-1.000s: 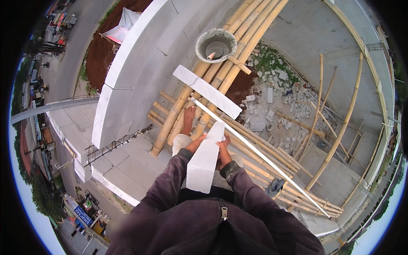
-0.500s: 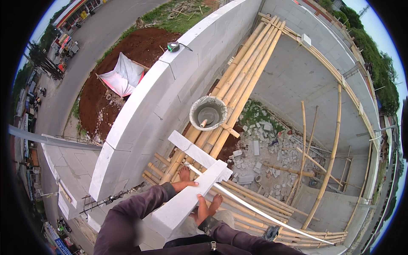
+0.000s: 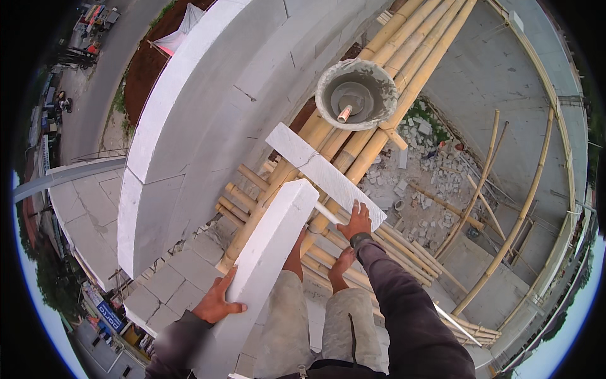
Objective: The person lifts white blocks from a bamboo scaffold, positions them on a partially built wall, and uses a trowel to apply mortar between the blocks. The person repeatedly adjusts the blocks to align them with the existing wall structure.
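Clearly, left grip (image 3: 216, 304) holds block (image 3: 268, 249) edge — right grip (image 3: 359, 223), closure unclear, at slab (image 3: 323, 172) end, space beyond.

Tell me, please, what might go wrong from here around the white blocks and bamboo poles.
The near block could slip or tip, as the left hand is the only hand on it. The far block lies across round bamboo poles, so it might shift if the right hand at its end pushes it. The bare right foot could lose its footing, with gaps between the poles and rubble visible below.
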The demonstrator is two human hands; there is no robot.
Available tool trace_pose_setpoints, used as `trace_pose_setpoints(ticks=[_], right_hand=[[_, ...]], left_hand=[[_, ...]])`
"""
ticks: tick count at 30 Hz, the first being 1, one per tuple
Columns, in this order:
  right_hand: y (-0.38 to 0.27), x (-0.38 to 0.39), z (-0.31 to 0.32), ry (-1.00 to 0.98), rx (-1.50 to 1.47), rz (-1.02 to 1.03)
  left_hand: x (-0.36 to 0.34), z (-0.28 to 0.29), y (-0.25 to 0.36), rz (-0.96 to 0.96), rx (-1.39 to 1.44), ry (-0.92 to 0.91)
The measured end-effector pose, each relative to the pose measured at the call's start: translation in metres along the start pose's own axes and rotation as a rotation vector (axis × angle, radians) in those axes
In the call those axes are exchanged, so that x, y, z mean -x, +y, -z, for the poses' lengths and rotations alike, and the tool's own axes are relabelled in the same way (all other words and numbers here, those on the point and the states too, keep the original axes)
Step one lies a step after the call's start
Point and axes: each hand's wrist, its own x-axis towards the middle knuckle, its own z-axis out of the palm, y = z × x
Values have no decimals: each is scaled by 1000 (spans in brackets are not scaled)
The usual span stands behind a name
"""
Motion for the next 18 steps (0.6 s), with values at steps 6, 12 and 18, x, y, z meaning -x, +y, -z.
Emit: trace_pose_setpoints(ticks=[6,12,18], right_hand=[[-3,-105,-60,-33,414,126],[12,-107,-66,98,364,234],[-12,-69,-15,162,272,341]], left_hand=[[11,-31,-53,107,-1,112],[7,-46,-82,217,224,95],[14,-56,-83,210,232,181]])
